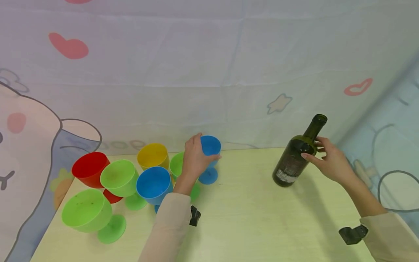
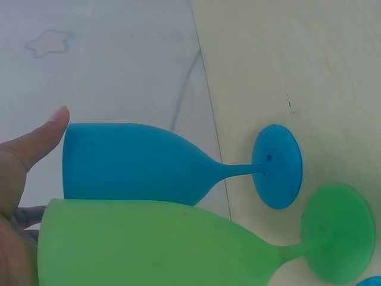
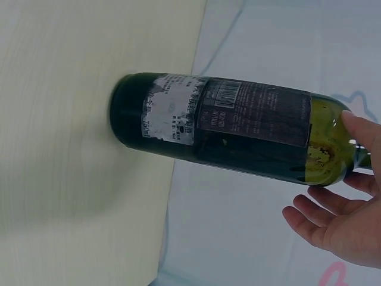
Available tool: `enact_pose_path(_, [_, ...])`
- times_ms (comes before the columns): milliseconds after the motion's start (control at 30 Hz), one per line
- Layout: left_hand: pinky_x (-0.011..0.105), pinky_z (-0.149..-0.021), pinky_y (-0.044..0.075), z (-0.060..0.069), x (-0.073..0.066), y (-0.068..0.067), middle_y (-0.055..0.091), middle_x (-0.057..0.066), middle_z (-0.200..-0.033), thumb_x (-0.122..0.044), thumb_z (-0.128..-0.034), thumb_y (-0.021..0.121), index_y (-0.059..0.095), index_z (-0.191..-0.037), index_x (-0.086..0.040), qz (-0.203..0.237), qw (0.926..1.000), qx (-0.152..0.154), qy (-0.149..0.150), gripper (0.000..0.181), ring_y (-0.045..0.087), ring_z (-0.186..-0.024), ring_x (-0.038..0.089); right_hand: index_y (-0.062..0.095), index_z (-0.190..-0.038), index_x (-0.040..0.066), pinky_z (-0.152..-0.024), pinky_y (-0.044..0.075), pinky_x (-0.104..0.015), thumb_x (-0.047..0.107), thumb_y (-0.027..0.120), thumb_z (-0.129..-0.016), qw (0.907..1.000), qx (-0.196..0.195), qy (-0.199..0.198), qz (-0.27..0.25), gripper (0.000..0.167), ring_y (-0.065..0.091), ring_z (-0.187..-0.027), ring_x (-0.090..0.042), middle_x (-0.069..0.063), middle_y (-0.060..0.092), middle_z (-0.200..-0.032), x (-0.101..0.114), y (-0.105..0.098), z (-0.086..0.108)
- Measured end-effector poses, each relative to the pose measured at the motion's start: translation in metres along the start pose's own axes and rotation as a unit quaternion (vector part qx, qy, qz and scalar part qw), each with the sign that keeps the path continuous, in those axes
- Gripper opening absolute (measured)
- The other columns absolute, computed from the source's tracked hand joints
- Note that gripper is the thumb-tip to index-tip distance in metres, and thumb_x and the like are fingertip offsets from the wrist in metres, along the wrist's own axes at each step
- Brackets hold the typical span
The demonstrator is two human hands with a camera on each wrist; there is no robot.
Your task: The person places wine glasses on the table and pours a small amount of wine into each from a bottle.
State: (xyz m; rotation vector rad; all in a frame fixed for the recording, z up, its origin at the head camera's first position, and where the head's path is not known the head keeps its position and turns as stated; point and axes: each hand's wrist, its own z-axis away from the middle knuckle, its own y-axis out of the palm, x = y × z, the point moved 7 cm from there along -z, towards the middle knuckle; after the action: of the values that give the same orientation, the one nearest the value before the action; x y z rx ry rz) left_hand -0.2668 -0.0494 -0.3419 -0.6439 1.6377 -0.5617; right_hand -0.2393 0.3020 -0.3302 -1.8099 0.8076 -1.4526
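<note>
At the back of the table a blue goblet (image 1: 211, 146) stands at the right end of a group of goblets. My left hand (image 1: 196, 160) holds its bowl near the rim, fingers at the left and thumb across the front. In the left wrist view, the thumb lies at the rim of the blue goblet (image 2: 131, 161), and a green goblet (image 2: 149, 244) partly hides the fingers. Farther right stands a dark green bottle (image 1: 291, 160) on its base. My right hand (image 1: 334, 163) has thumb and forefinger at its shoulder; the other fingers are loosely bent beside the bottle (image 3: 226, 125).
Left of my left arm stand a red goblet (image 1: 90, 171), a yellow goblet (image 1: 153, 156), another blue goblet (image 1: 154, 185) and several green ones, two of them at the left (image 1: 86, 211). A printed cloth (image 1: 196, 72) hangs behind the pale table (image 1: 245, 218).
</note>
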Motion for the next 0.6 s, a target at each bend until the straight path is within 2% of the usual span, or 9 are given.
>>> enact_pose_path(200, [0.044,-0.097,0.036,-0.0026,0.0015,0.0011,0.040,0.021,-0.134,-0.031,-0.0714,0.078,0.037,-0.133,0.004,-0.027,0.9996,-0.010,0.000,0.082,0.032,-0.123,0.036,0.021,-0.136,-0.011,-0.079,0.040,-0.060,0.029,0.057,-0.091,1.0000,-0.001,-0.002,0.003,0.070,0.043,-0.105,-0.053,-0.039,0.037,-0.124,-0.0001,0.0004,0.0004])
enact_pose_path(333, [0.045,-0.095,0.038,-0.0032,0.0022,0.0016,0.041,0.020,-0.134,-0.034,-0.0700,0.079,0.037,-0.134,0.003,-0.043,0.9990,-0.006,-0.006,0.085,0.032,-0.123,0.036,0.021,-0.136,-0.012,-0.078,0.040,-0.060,0.028,0.056,-0.091,1.0000,-0.003,-0.006,0.007,0.070,0.044,-0.103,-0.054,-0.039,0.037,-0.124,0.0015,0.0001,0.0006])
enact_pose_path(600, [0.043,-0.095,0.038,-0.0036,0.0023,0.0027,0.043,0.021,-0.131,-0.033,-0.0696,0.079,0.038,-0.132,0.004,-0.052,0.9986,-0.002,-0.002,0.084,0.033,-0.122,0.035,0.020,-0.136,-0.012,-0.079,0.040,-0.061,0.028,0.056,-0.091,0.9999,-0.002,-0.006,0.010,0.070,0.044,-0.102,-0.054,-0.040,0.037,-0.123,0.0031,0.0002,0.0018])
